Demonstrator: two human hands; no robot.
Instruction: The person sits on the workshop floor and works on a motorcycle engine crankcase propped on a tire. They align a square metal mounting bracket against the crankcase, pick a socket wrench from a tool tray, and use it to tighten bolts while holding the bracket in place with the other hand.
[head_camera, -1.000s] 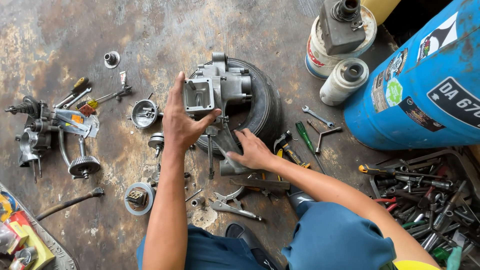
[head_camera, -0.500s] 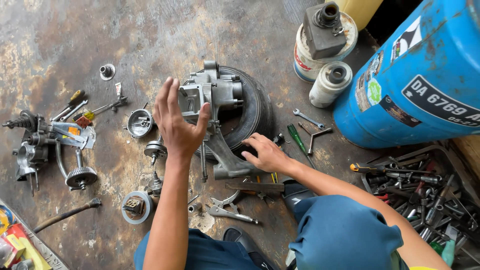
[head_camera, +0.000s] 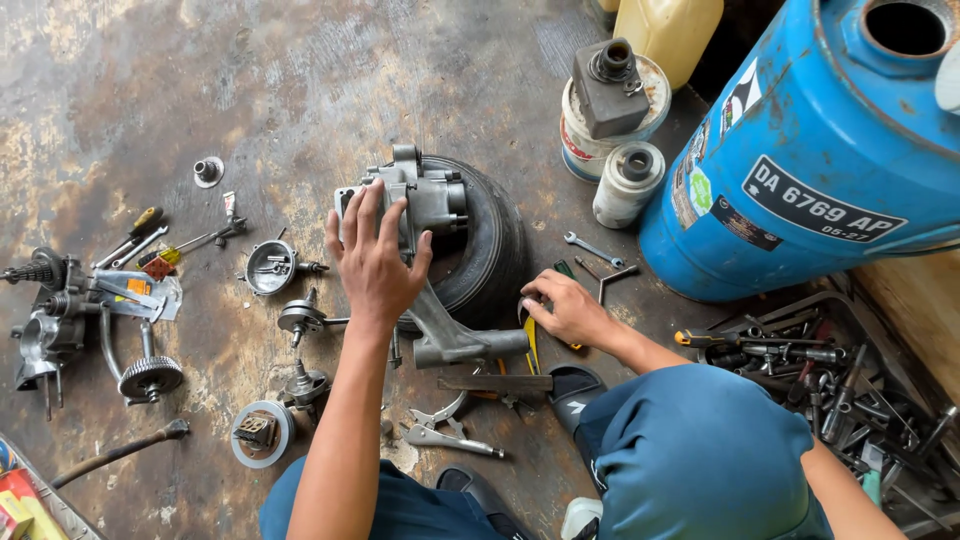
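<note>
The left hand (head_camera: 375, 262) lies open, palm down, on the grey metal engine casing (head_camera: 430, 205) propped on the small black tyre (head_camera: 492, 250). The right hand (head_camera: 565, 308), just right of the tyre, curls loosely over tools on the floor; whether it grips one I cannot tell. Held only by a flat palm, the casing could slide off the tyre onto the loose gears (head_camera: 300, 318) left of it.

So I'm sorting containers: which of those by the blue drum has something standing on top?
The white paint-style can; a dark grey metal block stands on its lid, unlike the small white canister.

View: one camera on the person's head
Facing: steeply down at the concrete floor (head_camera: 150, 80)
Nearness: close, about arm's reach
Covers: hands, scattered tools, blue drum (head_camera: 800, 130)
</note>
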